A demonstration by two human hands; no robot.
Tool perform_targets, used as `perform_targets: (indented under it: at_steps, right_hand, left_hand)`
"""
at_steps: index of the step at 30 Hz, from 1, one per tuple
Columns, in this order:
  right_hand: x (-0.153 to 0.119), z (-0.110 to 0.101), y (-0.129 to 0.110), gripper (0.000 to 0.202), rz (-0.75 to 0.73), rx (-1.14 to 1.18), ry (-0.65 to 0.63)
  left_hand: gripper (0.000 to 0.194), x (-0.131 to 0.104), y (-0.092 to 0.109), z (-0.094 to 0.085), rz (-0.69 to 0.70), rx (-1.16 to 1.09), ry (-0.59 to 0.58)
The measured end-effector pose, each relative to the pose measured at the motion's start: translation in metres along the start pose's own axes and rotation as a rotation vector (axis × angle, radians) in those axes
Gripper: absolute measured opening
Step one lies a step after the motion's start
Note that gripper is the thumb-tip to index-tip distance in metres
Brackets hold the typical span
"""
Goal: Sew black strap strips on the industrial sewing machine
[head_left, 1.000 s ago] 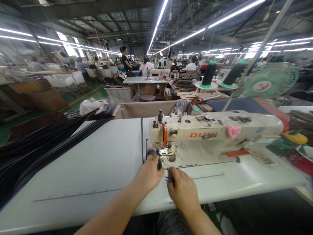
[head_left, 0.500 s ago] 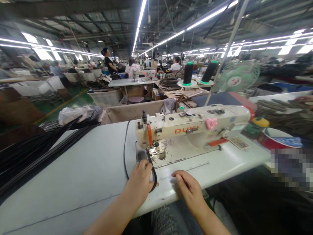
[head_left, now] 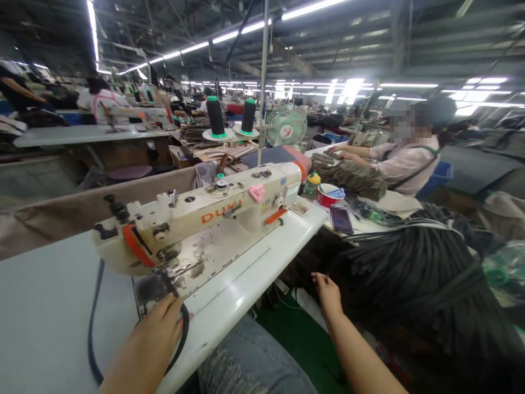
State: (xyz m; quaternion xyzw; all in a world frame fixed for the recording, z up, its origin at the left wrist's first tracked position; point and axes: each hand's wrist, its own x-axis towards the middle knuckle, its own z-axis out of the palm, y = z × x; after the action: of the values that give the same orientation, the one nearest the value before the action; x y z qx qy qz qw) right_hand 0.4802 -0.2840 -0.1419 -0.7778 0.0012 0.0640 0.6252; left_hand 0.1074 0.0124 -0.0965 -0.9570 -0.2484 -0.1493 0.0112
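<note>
In the head view, my left hand (head_left: 153, 331) is closed on a narrow black strap (head_left: 184, 334) beside the needle area of a sewing machine (head_left: 213, 219). One loop of the strap curves round the hand's right side, and another length hangs in an arc at its left. My right hand (head_left: 328, 295) is off the table's front edge, over the gap beside a big bundle of dark straps (head_left: 414, 273). Its fingers are curled together; a small dark thing shows between them, too small to name.
The white table (head_left: 45, 306) spreads left of the machine. Thread cones (head_left: 215, 116) and a fan (head_left: 286, 125) stand behind. A red-and-white bowl (head_left: 328, 198) sits past the machine's right end. A co-worker (head_left: 414, 158) handles grey-green pieces at the right.
The view has swung right, bringing the strap bundle and the co-worker into sight. My right hand has left the tabletop for the right side. My left hand keeps its hold on the strap.
</note>
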Motion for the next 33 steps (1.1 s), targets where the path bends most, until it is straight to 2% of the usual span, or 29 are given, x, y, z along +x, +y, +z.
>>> perform_targets:
  at_steps: [4,10,13,15,17,23,25,28,33]
  right_hand:
    - [0.036,-0.02,0.004,0.026,0.117,0.082,0.196]
    - [0.086,-0.012,-0.016,0.027,0.167,0.258,0.353]
    - [0.099,-0.01,-0.022,0.029,0.186,0.286,0.399]
    - [0.097,-0.009,-0.021,0.028,0.204,0.277,0.38]
    - [0.082,-0.005,-0.013,0.027,0.224,0.251,0.324]
    - [-0.019,0.028,0.038,0.027,0.322,0.137,0.038]
    - [-0.039,0.033,0.048,0.029,0.36,0.11,-0.045]
    - [-0.031,0.025,0.041,0.028,0.382,0.104,-0.091]
    - [0.037,-0.01,-0.003,0.033,0.259,0.17,0.079]
  left_hand:
    - [0.043,-0.007,-0.005,0.005,0.107,0.058,-0.018]
    - [0.044,-0.01,-0.005,0.013,0.076,0.09,-0.015]
    - [0.045,-0.011,-0.011,0.018,0.077,0.08,0.021]
    - [0.046,-0.011,-0.016,0.024,0.086,0.076,0.047]
    - [0.045,-0.011,-0.022,0.033,0.084,0.085,0.074]
    - [0.043,-0.012,-0.035,0.058,0.063,0.08,0.119]
    - [0.043,-0.011,-0.037,0.059,0.059,0.065,0.124]
    - [0.044,-0.008,-0.032,0.051,0.021,0.03,0.105]
    - [0.042,-0.001,-0.009,0.019,-0.074,-0.069,0.047]
